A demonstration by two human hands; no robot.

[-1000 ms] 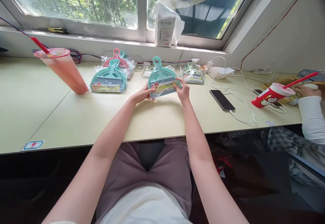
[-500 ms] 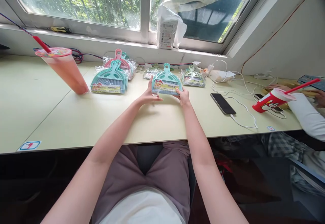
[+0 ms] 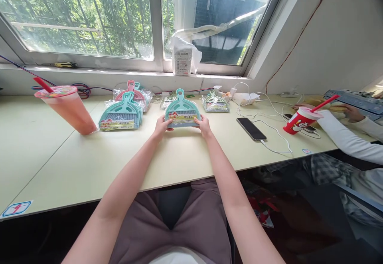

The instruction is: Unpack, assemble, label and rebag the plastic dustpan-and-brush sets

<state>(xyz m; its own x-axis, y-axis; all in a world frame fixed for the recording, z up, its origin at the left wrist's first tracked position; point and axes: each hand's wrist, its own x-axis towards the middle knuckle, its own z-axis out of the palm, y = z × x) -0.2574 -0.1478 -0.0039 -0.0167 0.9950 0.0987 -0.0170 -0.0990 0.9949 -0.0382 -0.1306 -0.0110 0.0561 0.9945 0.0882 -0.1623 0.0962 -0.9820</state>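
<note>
Pale tabletop (image 3: 179,156) stretches beneath your hands, with the turquoise dustpan set (image 3: 181,105) between them, handle pointing away. Your left hand (image 3: 162,126) and right hand (image 3: 204,126) grip its lower corners, likely the steadiest hold. Expect light, stiff, perhaps slick plastic. Its back is hidden; you can't tell whether its base touches down.

Teal dustpan set (image 3: 181,106) — handle (image 3: 180,99) away

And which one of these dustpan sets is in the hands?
The turquoise set in the middle: the left hand and right hand hold its lower corners. No hand touches the turquoise set at left, the pink one behind it, or the others.
</note>
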